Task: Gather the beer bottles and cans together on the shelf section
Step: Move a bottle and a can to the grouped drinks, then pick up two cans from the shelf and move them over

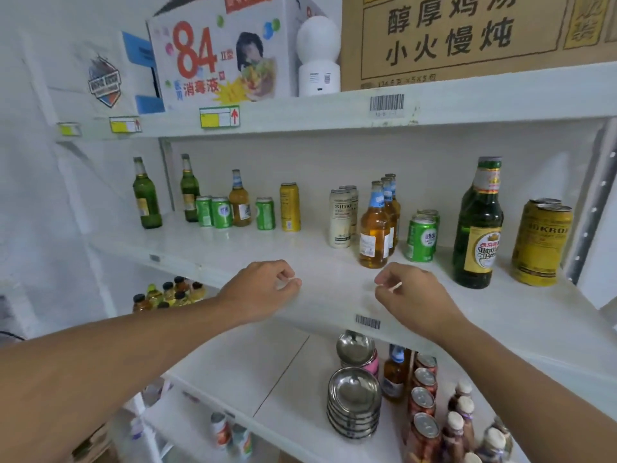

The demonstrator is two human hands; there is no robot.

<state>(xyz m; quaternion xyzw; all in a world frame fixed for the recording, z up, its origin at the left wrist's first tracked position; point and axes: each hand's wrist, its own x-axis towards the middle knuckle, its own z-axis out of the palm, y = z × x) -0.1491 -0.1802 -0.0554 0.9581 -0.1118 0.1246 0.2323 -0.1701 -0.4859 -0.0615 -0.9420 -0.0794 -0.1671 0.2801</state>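
— Hands first: where are they?

— Both hover over the front edge of the middle shelf [334, 295]. The left hand [263, 289] and the right hand [410, 292] hold nothing; the fingers [283, 272] of each are loosely curled, thumb tip close to the forefinger, and no bottle or can is between them.

— And the beer?

— Spread along that same shelf. At the far left stand two green bottles [147, 198], well apart from the hands. Next to them come three small green cans [220, 212], an amber bottle [239, 202] among them, and a tall yellow can [289, 207]. Near the middle stand white cans [340, 218], then a row of amber bottles with blue neck labels [374, 228], one behind another. Just right of those are two more green cans [421, 238]. A large green bottle [479, 225] stands upright toward the right end, with big yellow cans [541, 242] beside it.

— Anything else?

— Boxes on the shelf above, including a brown carton [467, 38]; stacked steel bowls [354, 402] and more cans on the shelf below.
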